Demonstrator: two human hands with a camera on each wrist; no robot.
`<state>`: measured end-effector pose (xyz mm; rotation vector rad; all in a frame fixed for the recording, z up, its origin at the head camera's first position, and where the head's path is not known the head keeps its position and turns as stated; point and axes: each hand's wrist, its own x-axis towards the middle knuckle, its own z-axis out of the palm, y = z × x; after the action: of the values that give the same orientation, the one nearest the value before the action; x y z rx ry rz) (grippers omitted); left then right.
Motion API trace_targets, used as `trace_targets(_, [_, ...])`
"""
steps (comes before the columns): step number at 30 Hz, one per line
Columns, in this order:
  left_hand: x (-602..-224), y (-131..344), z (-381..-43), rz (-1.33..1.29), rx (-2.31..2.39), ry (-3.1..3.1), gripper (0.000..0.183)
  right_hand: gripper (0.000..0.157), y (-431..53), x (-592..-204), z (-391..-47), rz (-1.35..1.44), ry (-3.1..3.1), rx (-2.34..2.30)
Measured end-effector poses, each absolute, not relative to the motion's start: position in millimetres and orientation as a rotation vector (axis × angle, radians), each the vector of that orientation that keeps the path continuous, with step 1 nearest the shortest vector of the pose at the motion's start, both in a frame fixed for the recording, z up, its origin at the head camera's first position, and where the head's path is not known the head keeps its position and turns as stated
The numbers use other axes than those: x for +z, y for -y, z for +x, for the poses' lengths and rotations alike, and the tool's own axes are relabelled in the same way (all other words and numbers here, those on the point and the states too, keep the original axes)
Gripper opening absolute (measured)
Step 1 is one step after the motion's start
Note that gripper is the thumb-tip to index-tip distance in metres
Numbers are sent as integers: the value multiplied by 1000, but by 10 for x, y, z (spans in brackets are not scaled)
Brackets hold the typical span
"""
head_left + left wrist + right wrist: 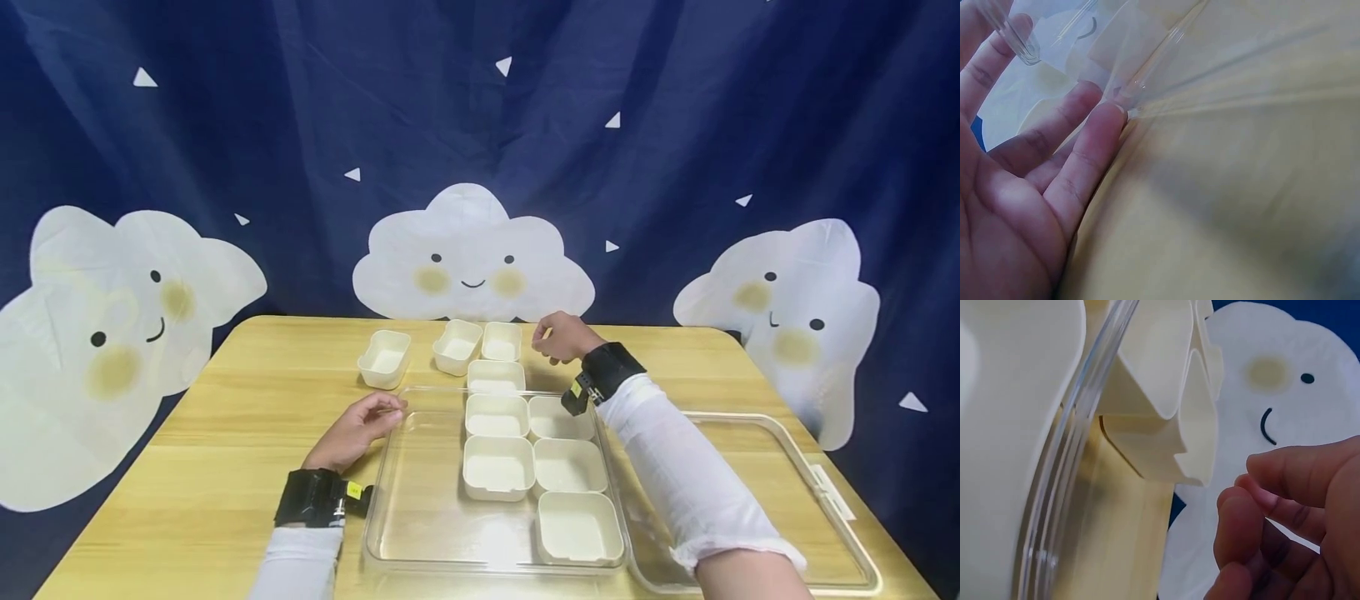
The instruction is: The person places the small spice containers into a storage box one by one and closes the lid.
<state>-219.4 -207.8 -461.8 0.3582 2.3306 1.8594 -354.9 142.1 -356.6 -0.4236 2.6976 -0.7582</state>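
A clear plastic box (435, 546) stands on the table with several cream square bins (498, 471) inside, on its right side. My left hand (358, 429) is at the box's back left corner, fingers relaxed. In the left wrist view, fingertips (1116, 112) touch the clear wall. Beyond the box's back edge, a small cream bin (501, 340) stands behind another cream bin (497, 377). Just right of these, my right hand (566, 337) hovers with loosely bent fingers, holding nothing; the right wrist view shows a gap between its fingers (1238, 525) and the nearest bin (1197, 425).
Two more cream bins stand at the back: one bin (457, 347) beside the small one, another bin (384, 360) farther left. A clear lid with a pale rim (780, 433) lies right of the box, under my right forearm. A dark blue cloud-print curtain (420, 100) hangs behind the table.
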Motion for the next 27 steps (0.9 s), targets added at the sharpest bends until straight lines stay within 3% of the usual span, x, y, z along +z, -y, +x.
trace_targets(27, [-4620,2062,-2212,371,1866,-2330,30,13,-1263,-3787,-3911,-262,-2831,-789])
